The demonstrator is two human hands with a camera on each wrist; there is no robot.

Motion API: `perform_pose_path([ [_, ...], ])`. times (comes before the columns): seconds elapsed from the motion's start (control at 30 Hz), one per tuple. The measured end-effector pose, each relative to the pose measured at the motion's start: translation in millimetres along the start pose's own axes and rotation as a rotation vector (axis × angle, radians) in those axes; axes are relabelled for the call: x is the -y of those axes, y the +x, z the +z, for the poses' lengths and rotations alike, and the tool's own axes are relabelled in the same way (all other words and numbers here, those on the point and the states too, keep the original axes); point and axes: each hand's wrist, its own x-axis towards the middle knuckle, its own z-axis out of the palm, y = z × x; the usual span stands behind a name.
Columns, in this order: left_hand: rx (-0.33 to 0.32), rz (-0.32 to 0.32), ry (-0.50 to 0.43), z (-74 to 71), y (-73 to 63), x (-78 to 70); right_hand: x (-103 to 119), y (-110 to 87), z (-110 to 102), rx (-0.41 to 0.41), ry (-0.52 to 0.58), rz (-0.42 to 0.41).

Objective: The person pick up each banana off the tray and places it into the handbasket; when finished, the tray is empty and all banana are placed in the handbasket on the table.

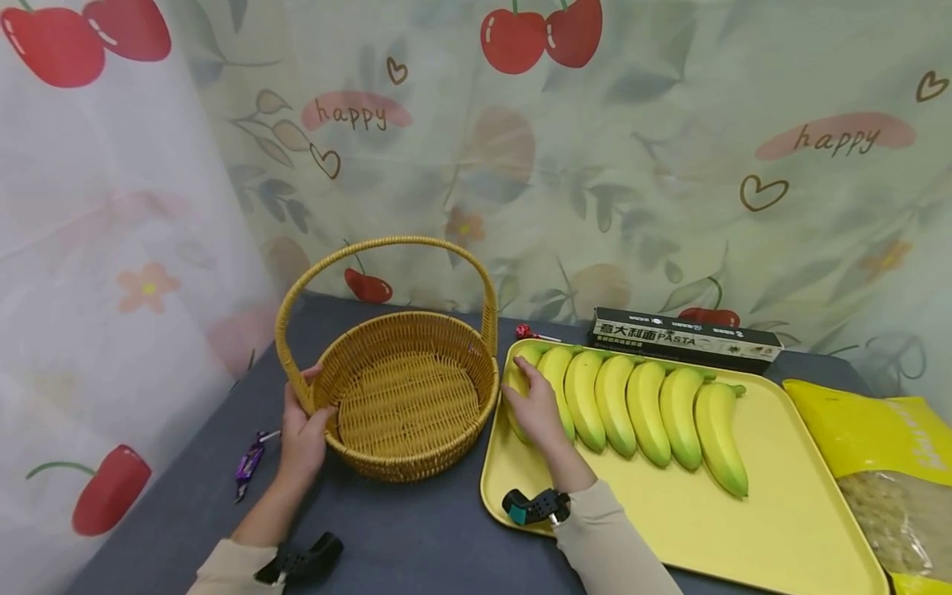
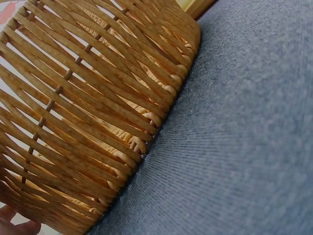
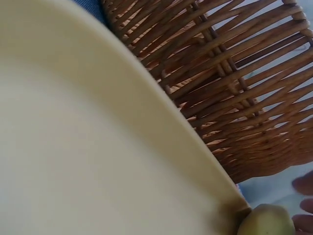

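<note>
Round golden wicker basket (image 1: 405, 397) beside the left edge of the yellow rectangular tray (image 1: 773, 496), its rim clamped in the fingers of the left hand (image 1: 303, 430), curved yellow-green banana (image 1: 530, 354) at the tray's back left corner, partly covered by the right hand (image 1: 537, 406), fingers spread

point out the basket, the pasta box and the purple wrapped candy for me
Basket (image 1: 407, 403): head view, on its woven floor
Pasta box (image 1: 684, 340): head view, on its printed front
Purple wrapped candy (image 1: 250, 463): head view, mid-wrapper
</note>
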Motion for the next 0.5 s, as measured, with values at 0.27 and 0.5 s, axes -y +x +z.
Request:
perform_pose_path([
  [0.27,-0.001,-0.001,0.017,-0.5,-0.4,-0.7,-9,-1.1,0,0.033,-0.118,-0.025],
  [0.5,0.01,-0.006,0.011,-1.1,-0.4,-0.3,-15,-2.5,-1,0.1,-0.114,-0.021],
])
